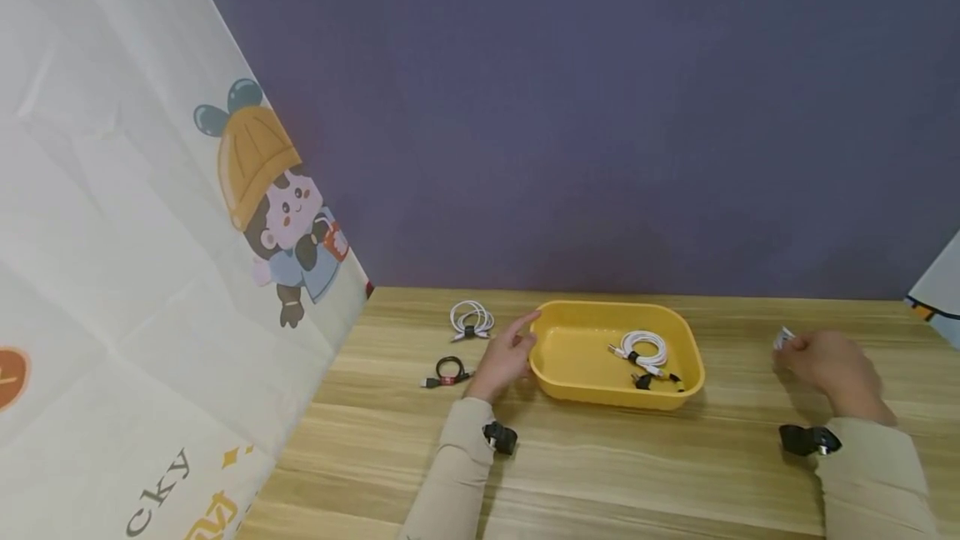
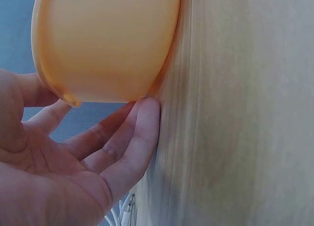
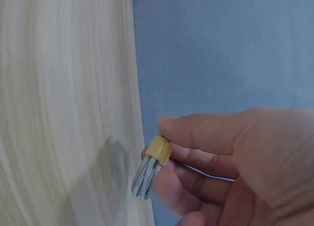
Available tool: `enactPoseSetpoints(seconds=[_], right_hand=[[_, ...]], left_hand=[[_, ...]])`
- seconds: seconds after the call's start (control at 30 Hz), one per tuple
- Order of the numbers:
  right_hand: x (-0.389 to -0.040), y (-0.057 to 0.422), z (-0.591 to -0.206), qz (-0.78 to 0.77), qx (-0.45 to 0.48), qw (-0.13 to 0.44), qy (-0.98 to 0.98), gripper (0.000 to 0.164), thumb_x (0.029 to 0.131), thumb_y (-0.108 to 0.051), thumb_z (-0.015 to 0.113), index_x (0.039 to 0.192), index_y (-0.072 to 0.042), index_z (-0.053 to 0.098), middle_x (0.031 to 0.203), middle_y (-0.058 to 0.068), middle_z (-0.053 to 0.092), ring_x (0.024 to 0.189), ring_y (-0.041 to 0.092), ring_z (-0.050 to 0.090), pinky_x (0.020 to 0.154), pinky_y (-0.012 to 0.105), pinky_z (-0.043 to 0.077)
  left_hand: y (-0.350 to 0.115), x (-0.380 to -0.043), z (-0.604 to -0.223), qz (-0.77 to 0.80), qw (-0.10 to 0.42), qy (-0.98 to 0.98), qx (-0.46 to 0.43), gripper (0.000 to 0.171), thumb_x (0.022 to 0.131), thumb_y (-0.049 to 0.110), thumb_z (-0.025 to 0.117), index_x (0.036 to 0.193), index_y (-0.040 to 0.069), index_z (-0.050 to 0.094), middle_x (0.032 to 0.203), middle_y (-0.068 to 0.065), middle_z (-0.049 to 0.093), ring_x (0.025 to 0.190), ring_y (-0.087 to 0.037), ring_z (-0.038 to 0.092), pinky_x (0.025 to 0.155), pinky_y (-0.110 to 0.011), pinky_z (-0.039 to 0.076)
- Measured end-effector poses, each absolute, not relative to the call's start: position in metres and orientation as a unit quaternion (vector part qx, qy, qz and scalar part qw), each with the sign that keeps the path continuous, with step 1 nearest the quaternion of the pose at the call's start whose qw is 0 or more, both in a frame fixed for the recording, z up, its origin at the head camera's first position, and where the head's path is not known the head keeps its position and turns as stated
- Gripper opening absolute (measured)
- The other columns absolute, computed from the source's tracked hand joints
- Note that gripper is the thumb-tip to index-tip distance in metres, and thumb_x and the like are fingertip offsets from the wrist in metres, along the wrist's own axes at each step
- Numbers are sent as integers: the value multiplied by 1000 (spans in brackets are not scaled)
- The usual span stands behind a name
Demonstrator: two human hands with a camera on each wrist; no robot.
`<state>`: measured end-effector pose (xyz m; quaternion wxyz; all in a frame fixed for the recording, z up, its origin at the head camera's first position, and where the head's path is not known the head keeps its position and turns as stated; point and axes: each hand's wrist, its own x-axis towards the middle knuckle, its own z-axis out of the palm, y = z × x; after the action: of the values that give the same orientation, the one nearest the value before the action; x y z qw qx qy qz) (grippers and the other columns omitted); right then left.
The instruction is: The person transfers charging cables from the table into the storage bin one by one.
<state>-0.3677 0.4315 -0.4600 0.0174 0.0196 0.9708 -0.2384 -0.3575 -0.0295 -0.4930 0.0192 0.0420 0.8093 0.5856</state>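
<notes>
At the left end of a yellow plastic bin (image 1: 551, 387) is my left hand (image 1: 504, 361), its fingers (image 2: 142, 123) extended against the end wall and the thumb by the rim. Inside the bin lie a coiled white cable (image 1: 651, 348) with a black tie and a short black cable (image 1: 643, 381). Off to the right, my right hand (image 1: 828, 365) pinches a bundled whitish cable (image 3: 143, 179) between thumb and fingers. A yellow band (image 3: 159, 150) wraps that bundle.
Left of the bin, a white cable (image 1: 471, 322) with a black tie lies on the wooden table (image 1: 600, 473). Nearer me is a black cable (image 1: 448, 373) with a red tie. A dark wall panel (image 1: 562, 123) rises behind the table, with a printed white sheet (image 1: 135, 215) at left.
</notes>
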Motion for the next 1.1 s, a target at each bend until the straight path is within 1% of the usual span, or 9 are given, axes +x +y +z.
enactPoseSetpoints(seconds=[0.07, 0.13, 0.23, 0.33, 0.4, 0.47, 0.6, 0.87, 1.1], right_hand=[[-367, 428, -459, -240, 17, 14, 970, 33, 98, -37, 59, 87, -6, 67, 71, 3, 54, 66, 22, 45, 53, 32, 33], [-367, 426, -457, -240, 12, 8, 971, 32, 98, -37, 59, 86, -8, 66, 70, 2, 53, 65, 21, 44, 52, 31, 32], [-368, 426, -455, -234, 8, 4, 972, 35, 98, -37, 59, 95, -3, 70, 79, 14, 63, 67, 24, 52, 52, 31, 37], [-370, 427, -454, -228, 6, 2, 974, 40, 97, -36, 62, 111, 1, 72, 100, 28, 69, 76, 34, 63, 51, 33, 43], [-371, 426, -454, -225, 3, -1, 974, 41, 97, -35, 63, 113, 2, 71, 109, 32, 68, 80, 40, 66, 51, 34, 45], [-372, 426, -454, -223, -1, -3, 975, 40, 96, -34, 64, 112, 2, 72, 111, 33, 68, 81, 42, 66, 52, 34, 45], [-372, 424, -452, -225, -8, -5, 974, 36, 96, -32, 65, 108, 1, 73, 109, 31, 69, 79, 38, 66, 52, 32, 44], [-376, 421, -449, -221, -21, 12, 975, 39, 97, -34, 66, 112, 2, 71, 111, 31, 68, 82, 39, 66, 55, 34, 46], [-376, 412, -446, -219, -48, -15, 975, 34, 96, -31, 67, 107, 1, 73, 101, 26, 71, 76, 31, 63, 55, 31, 43]], left_hand=[[-30, -358, -493, 584, 19, 810, 41, 44, 108, 23, 50, 151, 33, 51, 107, -21, 70, 65, -14, 65, 62, -36, 64], [-29, -358, -493, 585, 19, 810, 41, 44, 108, 22, 51, 151, 34, 51, 107, -20, 70, 65, -14, 65, 61, -36, 64], [-29, -357, -492, 587, 16, 808, 43, 44, 108, 21, 51, 150, 32, 52, 105, -21, 70, 65, -15, 65, 62, -37, 64], [-29, -357, -493, 590, 17, 806, 44, 43, 108, 20, 51, 150, 31, 53, 104, -21, 69, 65, -15, 65, 61, -37, 64], [-29, -358, -493, 591, 18, 805, 44, 43, 108, 21, 51, 150, 31, 53, 103, -21, 69, 64, -14, 65, 61, -37, 64], [-29, -358, -494, 592, 20, 805, 42, 44, 108, 21, 51, 150, 33, 52, 102, -20, 69, 64, -14, 65, 61, -36, 64], [-29, -359, -495, 596, 19, 802, 42, 43, 108, 21, 51, 150, 32, 53, 102, -20, 69, 65, -15, 65, 61, -36, 64], [-30, -359, -495, 594, 25, 803, 46, 43, 108, 22, 50, 150, 34, 51, 103, -21, 69, 65, -14, 66, 60, -35, 63], [-30, -357, -494, 596, 22, 801, 48, 44, 108, 20, 50, 151, 32, 51, 106, -23, 69, 64, -15, 66, 60, -36, 63]])
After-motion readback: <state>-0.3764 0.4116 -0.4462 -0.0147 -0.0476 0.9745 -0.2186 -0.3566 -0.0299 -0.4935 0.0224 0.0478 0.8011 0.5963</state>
